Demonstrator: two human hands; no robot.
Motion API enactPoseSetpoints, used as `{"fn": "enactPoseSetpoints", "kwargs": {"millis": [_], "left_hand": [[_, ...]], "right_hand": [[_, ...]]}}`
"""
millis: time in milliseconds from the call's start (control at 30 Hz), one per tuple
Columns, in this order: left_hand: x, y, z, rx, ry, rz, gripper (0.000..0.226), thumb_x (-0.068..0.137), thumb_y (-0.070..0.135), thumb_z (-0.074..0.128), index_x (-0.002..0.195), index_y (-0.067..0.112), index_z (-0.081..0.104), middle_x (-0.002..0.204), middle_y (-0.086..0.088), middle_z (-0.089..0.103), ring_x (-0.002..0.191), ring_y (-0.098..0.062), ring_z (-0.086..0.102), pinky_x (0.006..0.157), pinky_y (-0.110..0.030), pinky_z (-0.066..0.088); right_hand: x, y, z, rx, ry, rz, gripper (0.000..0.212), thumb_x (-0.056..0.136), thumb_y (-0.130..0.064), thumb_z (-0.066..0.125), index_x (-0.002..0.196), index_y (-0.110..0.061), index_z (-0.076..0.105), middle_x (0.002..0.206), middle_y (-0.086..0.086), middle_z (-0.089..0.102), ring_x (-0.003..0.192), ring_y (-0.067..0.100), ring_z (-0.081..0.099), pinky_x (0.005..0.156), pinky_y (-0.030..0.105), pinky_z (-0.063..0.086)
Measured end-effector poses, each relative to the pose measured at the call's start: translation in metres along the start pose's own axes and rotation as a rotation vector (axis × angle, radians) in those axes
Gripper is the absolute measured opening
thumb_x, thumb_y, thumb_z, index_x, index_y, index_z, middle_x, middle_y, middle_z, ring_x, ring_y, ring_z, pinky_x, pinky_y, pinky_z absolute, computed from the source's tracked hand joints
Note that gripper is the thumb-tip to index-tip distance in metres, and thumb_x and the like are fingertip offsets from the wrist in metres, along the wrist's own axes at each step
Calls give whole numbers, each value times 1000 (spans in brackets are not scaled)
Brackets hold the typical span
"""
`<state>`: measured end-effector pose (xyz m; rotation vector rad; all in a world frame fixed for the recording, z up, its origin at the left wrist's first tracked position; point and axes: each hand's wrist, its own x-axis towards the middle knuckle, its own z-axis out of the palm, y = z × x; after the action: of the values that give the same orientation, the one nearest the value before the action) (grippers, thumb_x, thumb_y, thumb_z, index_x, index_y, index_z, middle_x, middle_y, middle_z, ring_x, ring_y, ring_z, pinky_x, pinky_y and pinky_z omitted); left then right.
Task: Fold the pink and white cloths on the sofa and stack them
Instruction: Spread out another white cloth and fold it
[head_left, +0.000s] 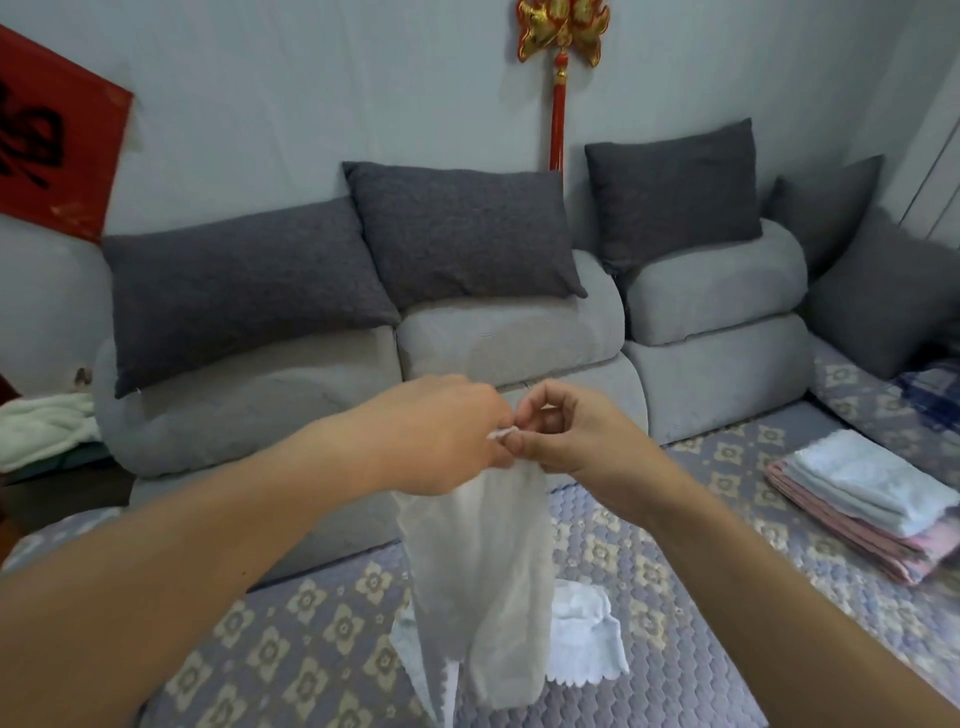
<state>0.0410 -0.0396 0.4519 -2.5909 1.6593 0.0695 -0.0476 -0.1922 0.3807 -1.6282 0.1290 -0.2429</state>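
A white cloth (483, 582) hangs in the air above the sofa seat. My left hand (441, 436) and my right hand (566, 431) meet at its top edge, and each pinches a corner there. Beneath it another white cloth (584, 631) lies loose on the patterned sofa cover (291, 618). To the right sits a stack of folded cloths (862, 499), white ones on top and pink ones below.
Several dark grey cushions (457, 234) lean along the grey sofa back (509, 338). A pale green towel (44, 431) lies at the far left. A blue plaid cloth (930, 400) is at the right edge.
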Motion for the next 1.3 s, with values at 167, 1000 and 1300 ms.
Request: {"fn": "enactPoseSetpoints", "kwargs": {"millis": [167,1000,1300], "left_hand": [[-5,-14,1,-153,170,-130,27,98,44,52,89,26,70,82,3,70,85,-19,64,70,-35,50],[-20,-127,70,-453,340,-546,29,95,39,64,77,16,71,70,-6,68,75,-24,63,71,-39,52],[-25,-115,99,-625,330,-473,29,93,33,68,72,14,68,65,-6,63,64,-25,58,60,-33,44]], "right_hand": [[-23,58,29,-271,74,8,29,82,-9,70,106,-22,64,95,-2,71,90,14,67,85,38,57],[-15,62,-73,292,373,520,26,99,-2,52,124,4,58,109,25,71,86,32,71,75,46,63],[-9,88,-67,880,457,675,39,103,-15,44,138,1,51,110,22,66,102,34,62,86,51,50]]}}
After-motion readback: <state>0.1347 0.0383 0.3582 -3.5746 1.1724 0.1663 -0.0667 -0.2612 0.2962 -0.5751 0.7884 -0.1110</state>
